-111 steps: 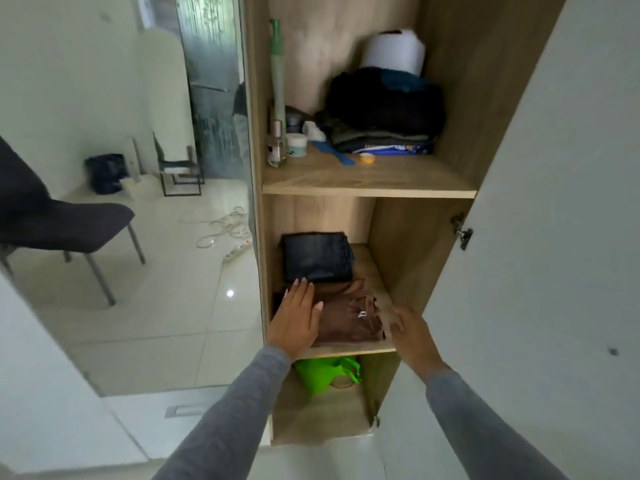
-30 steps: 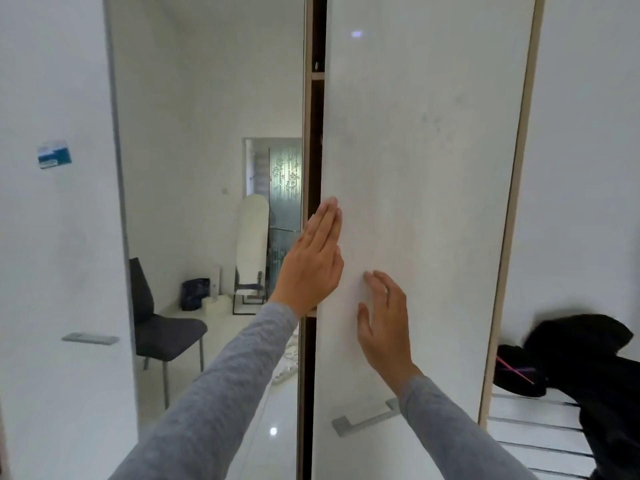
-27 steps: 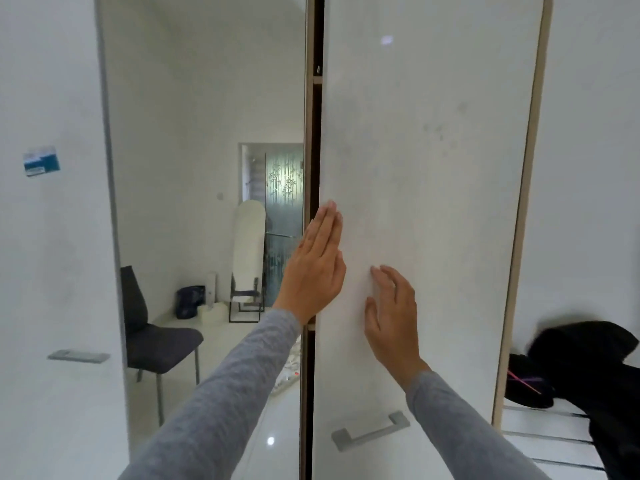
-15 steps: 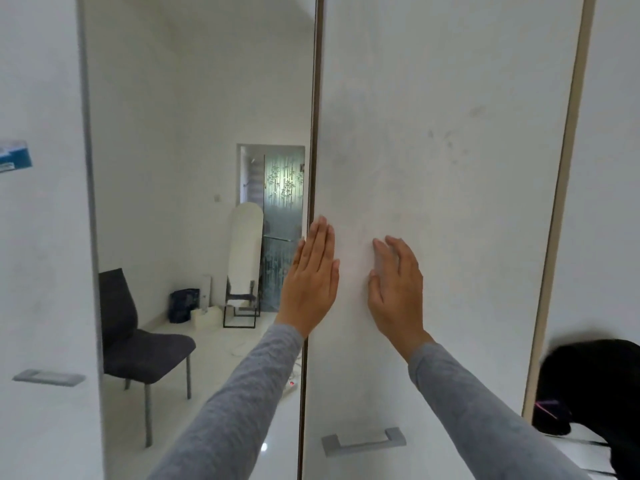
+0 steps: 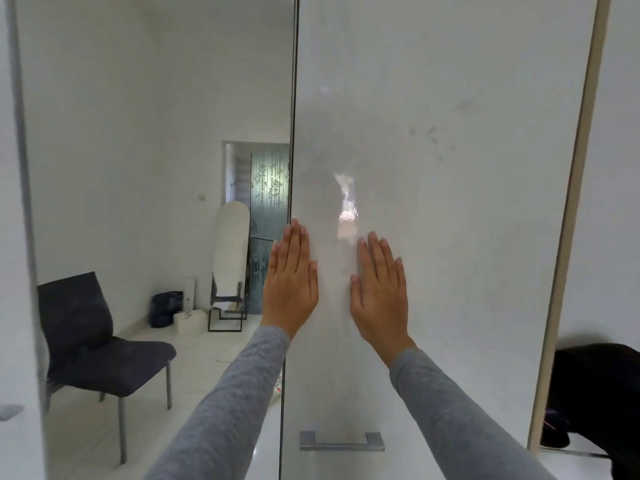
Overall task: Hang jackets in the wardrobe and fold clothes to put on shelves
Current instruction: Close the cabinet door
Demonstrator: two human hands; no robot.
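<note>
Two flat, straight-fingered palms, left hand [image 5: 291,282] and right hand [image 5: 379,289], on the wardrobe door [image 5: 450,220]; contents unseen.

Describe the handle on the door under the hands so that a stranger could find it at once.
Find the white wardrobe door filling the middle of the view, with the left hand and right hand flat against it. Look straight below the hands, near the picture's bottom edge. The handle is a short horizontal grey metal bar, the only fitting on that glossy panel.
</note>
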